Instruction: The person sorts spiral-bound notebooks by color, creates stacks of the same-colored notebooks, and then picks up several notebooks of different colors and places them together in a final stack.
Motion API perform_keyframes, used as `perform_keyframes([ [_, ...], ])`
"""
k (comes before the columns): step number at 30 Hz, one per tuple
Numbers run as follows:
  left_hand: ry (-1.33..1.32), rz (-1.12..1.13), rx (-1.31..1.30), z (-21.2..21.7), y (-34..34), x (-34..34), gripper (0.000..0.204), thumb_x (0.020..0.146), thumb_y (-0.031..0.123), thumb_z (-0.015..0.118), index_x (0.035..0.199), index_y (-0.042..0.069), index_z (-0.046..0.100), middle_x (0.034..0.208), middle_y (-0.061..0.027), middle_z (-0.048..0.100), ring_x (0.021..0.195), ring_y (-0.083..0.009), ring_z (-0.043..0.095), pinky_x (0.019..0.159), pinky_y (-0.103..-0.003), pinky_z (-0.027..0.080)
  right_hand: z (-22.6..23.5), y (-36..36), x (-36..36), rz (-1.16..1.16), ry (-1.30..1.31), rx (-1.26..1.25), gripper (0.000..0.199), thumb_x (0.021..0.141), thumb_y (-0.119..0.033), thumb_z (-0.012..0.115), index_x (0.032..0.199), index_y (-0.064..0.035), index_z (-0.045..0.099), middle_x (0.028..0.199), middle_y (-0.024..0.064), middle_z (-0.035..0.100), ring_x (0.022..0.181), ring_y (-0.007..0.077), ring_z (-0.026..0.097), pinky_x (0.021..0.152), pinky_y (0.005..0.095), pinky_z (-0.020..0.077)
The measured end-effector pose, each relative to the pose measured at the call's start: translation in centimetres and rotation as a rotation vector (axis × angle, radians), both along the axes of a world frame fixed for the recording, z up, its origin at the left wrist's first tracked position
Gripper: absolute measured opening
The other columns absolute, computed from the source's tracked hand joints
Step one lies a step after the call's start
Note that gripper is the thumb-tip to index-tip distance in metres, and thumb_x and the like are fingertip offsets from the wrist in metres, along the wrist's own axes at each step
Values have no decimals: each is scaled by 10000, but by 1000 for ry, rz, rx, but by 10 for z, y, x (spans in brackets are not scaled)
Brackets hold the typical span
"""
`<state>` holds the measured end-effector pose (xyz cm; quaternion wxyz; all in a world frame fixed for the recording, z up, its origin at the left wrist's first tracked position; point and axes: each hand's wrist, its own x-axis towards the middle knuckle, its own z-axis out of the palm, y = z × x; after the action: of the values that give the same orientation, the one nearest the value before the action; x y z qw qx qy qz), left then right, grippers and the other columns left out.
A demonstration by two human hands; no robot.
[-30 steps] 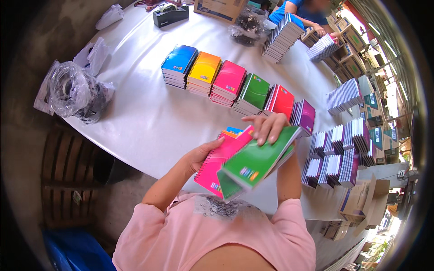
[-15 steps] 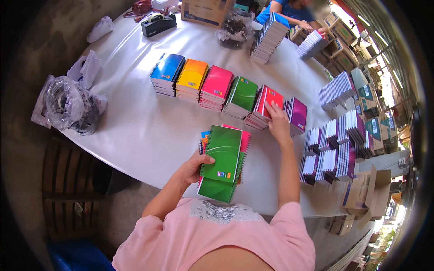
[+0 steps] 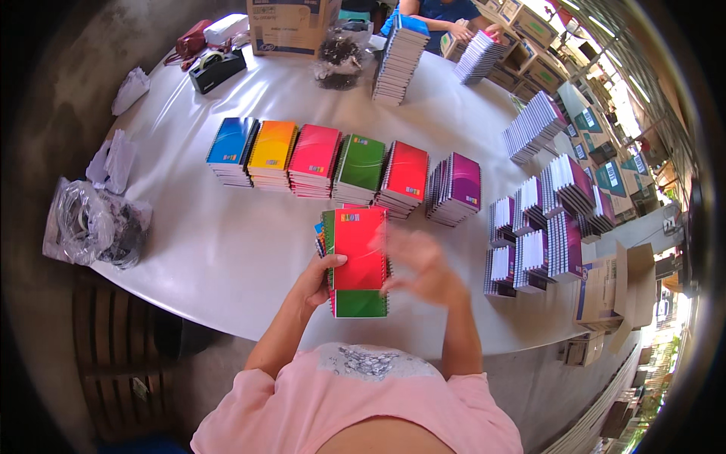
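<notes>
A bundle of spiral notebooks is in my left hand (image 3: 314, 278), the thumb lying on the left edge of the top cover. On top lies a red notebook (image 3: 360, 250), over a green notebook (image 3: 361, 304) that sticks out below. Blue, orange and pink edges peek out behind them. My right hand (image 3: 425, 272), blurred by motion, is at the bundle's right side, its thumb and fingers spread. Beyond it runs a row of notebook stacks: blue (image 3: 232, 141), orange (image 3: 272, 145), pink (image 3: 313, 151), green (image 3: 361, 160), red (image 3: 405, 170) and purple (image 3: 457, 180).
More purple notebook stacks (image 3: 563, 246) stand at the right. Far off are a tall blue-topped stack (image 3: 401, 60), a tape dispenser (image 3: 218, 70) and a cardboard box (image 3: 291, 29). A plastic-wrapped bundle (image 3: 94, 227) sits left. Across the table, another person's hands (image 3: 473, 32) hold notebooks.
My right hand has come back from the red stack to the bundle. A red notebook now lies on top of the green one in my left hand. The view has shifted.
</notes>
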<state>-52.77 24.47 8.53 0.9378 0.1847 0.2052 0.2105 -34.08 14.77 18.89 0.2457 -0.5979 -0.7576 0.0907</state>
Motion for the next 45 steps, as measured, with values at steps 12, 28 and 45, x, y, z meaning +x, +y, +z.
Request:
perform_keyframes([
  [12, 112, -40, 34, -9, -24, 33, 540, 739, 156, 673, 1204, 33, 427, 1107, -102, 556, 1004, -205, 563, 881, -371, 474, -62, -33, 72, -701, 12, 677, 188, 787, -125, 614, 969, -81, 634, 981, 29, 641, 898, 226, 605, 932, 418, 375],
  [28, -16, -287, 904, -4, -50, 75, 845, 523, 103, 774, 1250, 2, 355, 1120, -108, 533, 1002, -191, 545, 909, -328, 425, -85, -108, 16, -399, 1245, -77, 851, 639, -33, 741, 1345, -35, 266, 1194, 68, 476, 1114, 199, 466, 970, 341, 361],
  [45, 29, 160, 1004, -65, -99, 115, 1220, 482, 504, 802, 1387, 40, 128, 1263, -205, 339, 1195, -292, 366, 987, -398, 319, -159, -131, 31, -514, 1264, 116, 1239, 484, -204, 880, 1397, -84, 52, 1305, 102, 325, 1184, 247, 409, 1001, 382, 348],
])
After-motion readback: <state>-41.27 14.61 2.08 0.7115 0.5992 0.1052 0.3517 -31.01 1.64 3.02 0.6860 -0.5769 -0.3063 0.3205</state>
